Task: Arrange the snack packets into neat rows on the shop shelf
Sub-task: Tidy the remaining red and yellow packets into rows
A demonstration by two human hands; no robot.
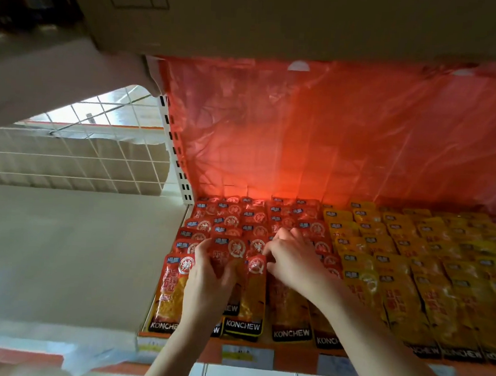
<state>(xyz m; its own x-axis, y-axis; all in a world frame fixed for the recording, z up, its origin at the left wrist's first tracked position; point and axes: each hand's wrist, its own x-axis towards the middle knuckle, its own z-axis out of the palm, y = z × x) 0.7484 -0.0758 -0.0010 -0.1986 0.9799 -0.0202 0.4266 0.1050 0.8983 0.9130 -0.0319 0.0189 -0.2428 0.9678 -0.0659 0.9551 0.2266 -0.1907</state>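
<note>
White side panel (60, 248) at left of frame, wire grid (75, 158) above it. Red snack packets (232, 225) in overlapping rows on the shelf (293, 360), centre-left. Left hand (208, 276) at lower centre, fingers curled round the top of a red packet (227, 252) in the front rows. Just right, right hand (291, 258) over the neighbouring rows, fingertips bent down onto the red packets; actual grip not discernible. Yellow snack packets (411, 272) in rows at right. Red plastic sheet (332, 135) behind, cardboard box (252, 18) across top.
</note>
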